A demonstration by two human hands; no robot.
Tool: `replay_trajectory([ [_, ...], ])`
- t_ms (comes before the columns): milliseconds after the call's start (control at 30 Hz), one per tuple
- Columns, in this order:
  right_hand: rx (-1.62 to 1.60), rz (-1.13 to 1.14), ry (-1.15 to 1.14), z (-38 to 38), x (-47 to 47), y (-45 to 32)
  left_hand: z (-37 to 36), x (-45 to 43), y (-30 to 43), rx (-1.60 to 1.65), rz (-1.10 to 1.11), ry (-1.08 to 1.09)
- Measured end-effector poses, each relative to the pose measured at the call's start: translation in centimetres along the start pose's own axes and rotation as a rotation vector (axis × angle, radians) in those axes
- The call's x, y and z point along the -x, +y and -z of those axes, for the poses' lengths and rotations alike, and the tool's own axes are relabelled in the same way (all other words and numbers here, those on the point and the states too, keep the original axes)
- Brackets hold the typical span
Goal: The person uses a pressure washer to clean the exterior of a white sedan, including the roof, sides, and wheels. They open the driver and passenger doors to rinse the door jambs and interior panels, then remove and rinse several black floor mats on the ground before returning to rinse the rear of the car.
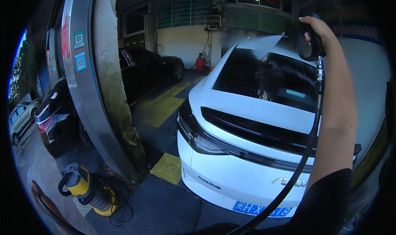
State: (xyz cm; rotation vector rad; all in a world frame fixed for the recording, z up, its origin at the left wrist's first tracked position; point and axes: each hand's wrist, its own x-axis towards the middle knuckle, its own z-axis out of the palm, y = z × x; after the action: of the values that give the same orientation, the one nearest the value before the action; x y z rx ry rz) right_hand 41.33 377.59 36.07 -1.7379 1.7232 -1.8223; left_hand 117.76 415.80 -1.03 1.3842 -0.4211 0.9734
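Note:
High at the right, my right hand (318,26) grips a black pressure-washer spray gun (316,46). A fan of water mist (263,44) leaves its nozzle toward the roof and the wet rear window (238,72) of a white car (247,173). From the gun's metal coupling (320,72), a black hose (294,176) hangs down past the car's tail and out at the bottom edge. At the lower left rim, my left hand (41,196) is partly visible around a length of black hose (57,219).
A yellow and grey wet-dry vacuum (89,188) with a tangled cord stands left on the grid floor (154,210). Behind it rises a metal-clad pillar (86,89). Dark cars (148,68) (63,120) are parked beyond. A red tank (200,63) sits by the back wall.

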Motion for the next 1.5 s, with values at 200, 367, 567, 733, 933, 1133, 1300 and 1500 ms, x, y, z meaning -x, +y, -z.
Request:
replay_trajectory([
  [200,-0.044,-0.043,-0.084,-14.7,2.4,-4.3,-20.5,-7.7,-7.6,0.014,-0.098,-0.247],
  [367,0.074,-0.106,-0.096,-24.5,2.5,-8.7,-40.2,-6.7,-9.8,0.288,-0.237,-0.361],
  [567,0.222,-0.062,-0.026,-26.2,2.6,-10.3,-50.8,6.5,-8.4,0.689,-0.009,-0.761],
  [733,0.435,-0.098,0.153,-21.8,2.0,-9.8,-55.5,14.8,-7.0,0.708,0.174,-1.037],
  [933,0.528,-0.262,0.4,-13.8,1.4,-4.5,-60.0,21.3,-6.8,0.666,0.258,-1.08],
  [1133,0.572,-0.362,0.557,-13.3,-2.0,-1.3,-62.6,23.3,-7.0,0.697,0.11,-0.96],
  [1300,0.431,-0.2,0.403,-23.3,-6.8,-3.2,-64.2,24.0,-7.5,0.714,0.006,-1.019],
  [1500,0.486,-0.132,0.33,-33.5,-8.8,-8.5,-66.6,25.0,-10.2,0.81,0.023,-1.069],
])
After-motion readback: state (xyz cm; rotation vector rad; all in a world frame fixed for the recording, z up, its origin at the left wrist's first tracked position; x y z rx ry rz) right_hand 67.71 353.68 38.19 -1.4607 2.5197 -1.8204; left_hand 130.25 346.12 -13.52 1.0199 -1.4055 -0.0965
